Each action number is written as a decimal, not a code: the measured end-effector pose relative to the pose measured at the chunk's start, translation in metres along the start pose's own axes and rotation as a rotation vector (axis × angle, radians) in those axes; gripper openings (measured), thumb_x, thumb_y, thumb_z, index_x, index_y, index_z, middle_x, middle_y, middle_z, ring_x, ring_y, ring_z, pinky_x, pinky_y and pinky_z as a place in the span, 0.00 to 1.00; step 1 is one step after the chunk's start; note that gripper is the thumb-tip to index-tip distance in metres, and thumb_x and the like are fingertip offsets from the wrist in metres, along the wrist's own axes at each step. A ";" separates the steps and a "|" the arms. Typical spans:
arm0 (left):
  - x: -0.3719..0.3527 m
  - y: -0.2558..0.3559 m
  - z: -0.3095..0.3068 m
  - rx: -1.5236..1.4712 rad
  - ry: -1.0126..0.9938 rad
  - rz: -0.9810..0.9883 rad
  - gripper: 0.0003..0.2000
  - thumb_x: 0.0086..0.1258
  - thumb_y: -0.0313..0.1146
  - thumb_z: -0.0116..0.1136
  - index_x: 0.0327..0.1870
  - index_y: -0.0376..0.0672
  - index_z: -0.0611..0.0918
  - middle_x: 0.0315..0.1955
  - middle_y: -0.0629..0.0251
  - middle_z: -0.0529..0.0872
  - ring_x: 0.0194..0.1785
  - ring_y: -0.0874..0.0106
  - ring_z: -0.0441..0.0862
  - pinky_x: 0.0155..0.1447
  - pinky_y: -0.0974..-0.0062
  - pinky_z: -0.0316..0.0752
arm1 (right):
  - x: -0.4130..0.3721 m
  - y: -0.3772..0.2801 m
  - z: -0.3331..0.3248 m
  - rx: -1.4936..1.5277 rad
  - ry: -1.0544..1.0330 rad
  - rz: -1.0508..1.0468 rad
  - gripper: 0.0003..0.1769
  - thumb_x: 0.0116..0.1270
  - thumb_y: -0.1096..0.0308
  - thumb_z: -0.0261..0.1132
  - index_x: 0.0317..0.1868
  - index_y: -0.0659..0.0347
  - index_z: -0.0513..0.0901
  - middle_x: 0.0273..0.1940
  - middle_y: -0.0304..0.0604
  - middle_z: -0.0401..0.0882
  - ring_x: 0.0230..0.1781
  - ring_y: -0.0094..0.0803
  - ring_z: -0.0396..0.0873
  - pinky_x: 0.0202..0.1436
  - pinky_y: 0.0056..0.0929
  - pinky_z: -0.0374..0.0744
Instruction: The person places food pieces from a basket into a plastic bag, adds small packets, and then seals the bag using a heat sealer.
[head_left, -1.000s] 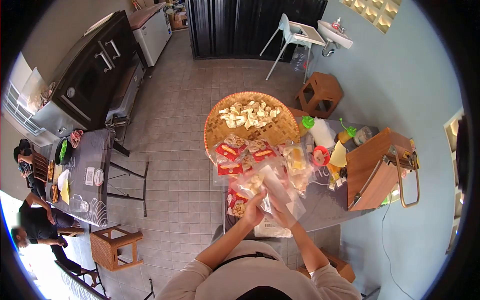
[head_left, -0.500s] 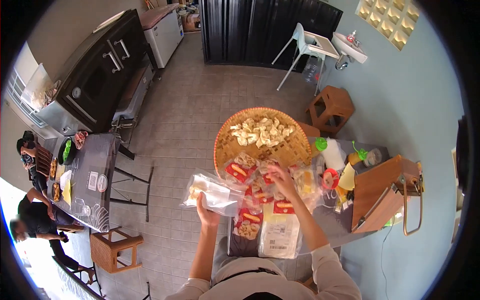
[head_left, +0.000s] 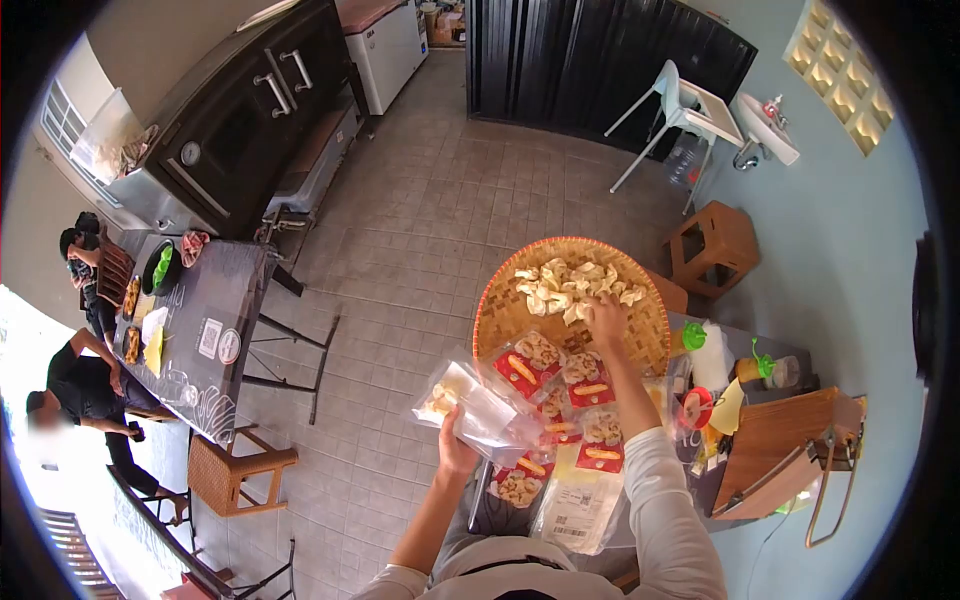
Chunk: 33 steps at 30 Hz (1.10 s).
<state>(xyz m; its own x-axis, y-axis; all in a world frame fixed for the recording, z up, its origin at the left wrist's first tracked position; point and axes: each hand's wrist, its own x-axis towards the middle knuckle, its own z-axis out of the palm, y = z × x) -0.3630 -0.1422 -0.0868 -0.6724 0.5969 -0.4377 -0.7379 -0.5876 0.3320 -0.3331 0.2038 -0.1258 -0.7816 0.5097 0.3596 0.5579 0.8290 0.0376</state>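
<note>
My left hand (head_left: pixel 459 447) grips a clear plastic bag (head_left: pixel 490 410) with some pale pieces at its far end. My right hand (head_left: pixel 606 324) reaches onto the pale folded dough-like pieces (head_left: pixel 560 288), its fingertips among them; whether it pinches one is hard to make out. These pieces lie in a round woven tray (head_left: pixel 493 312) with a red-edged rim. Several filled clear packets with red labels (head_left: pixel 522 369) overlap the tray's near edge and the table. A packet with a white printed label (head_left: pixel 583 510) lies close to my body.
Green-capped bottles (head_left: pixel 692 336), a red round item (head_left: pixel 695 407) and a wooden stand (head_left: pixel 775 450) are on the right. Brown stools (head_left: pixel 712 246) stand beyond. At the left are a dark table (head_left: pixel 245 290), a large oven (head_left: pixel 230 130) and people (head_left: pixel 75 375) seated.
My right hand has moved from above the packets forward to the pieces in the woven tray. My left hand still holds the bag. The whole view has shifted.
</note>
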 end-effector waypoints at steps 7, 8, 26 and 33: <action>-0.004 -0.018 0.019 0.050 -0.056 -0.074 0.26 0.58 0.41 0.54 0.57 0.42 0.64 0.50 0.63 0.72 0.54 0.66 0.69 0.58 0.66 0.63 | -0.041 0.008 -0.069 0.602 0.446 0.187 0.08 0.54 0.67 0.63 0.32 0.59 0.74 0.34 0.43 0.72 0.40 0.40 0.71 0.44 0.35 0.69; -0.005 -0.022 0.022 0.037 -0.060 -0.085 0.25 0.60 0.40 0.52 0.57 0.42 0.65 0.50 0.63 0.72 0.54 0.66 0.69 0.58 0.67 0.63 | -0.057 0.015 -0.068 0.691 0.341 0.313 0.10 0.56 0.67 0.62 0.34 0.59 0.71 0.33 0.41 0.73 0.36 0.35 0.73 0.40 0.28 0.72; -0.050 -0.094 0.064 0.067 -0.232 -0.343 0.24 0.60 0.46 0.52 0.53 0.41 0.68 0.49 0.63 0.73 0.53 0.66 0.70 0.57 0.68 0.64 | -0.259 -0.029 -0.259 1.507 -0.220 0.568 0.09 0.64 0.71 0.53 0.43 0.66 0.73 0.43 0.41 0.73 0.31 0.24 0.77 0.27 0.20 0.78; -0.079 -0.113 0.068 0.082 -0.338 -0.520 0.21 0.62 0.40 0.51 0.53 0.41 0.68 0.49 0.63 0.73 0.53 0.67 0.70 0.58 0.67 0.63 | -0.273 -0.053 -0.276 1.527 -0.267 0.469 0.23 0.63 0.71 0.53 0.59 0.64 0.63 0.49 0.44 0.71 0.27 0.25 0.78 0.22 0.18 0.76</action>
<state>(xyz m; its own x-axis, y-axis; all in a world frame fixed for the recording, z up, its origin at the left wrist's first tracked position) -0.2307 -0.0861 -0.0333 -0.1959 0.9412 -0.2751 -0.9667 -0.1381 0.2156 -0.0726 -0.0423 0.0310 -0.7459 0.6588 -0.0981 0.0933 -0.0425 -0.9947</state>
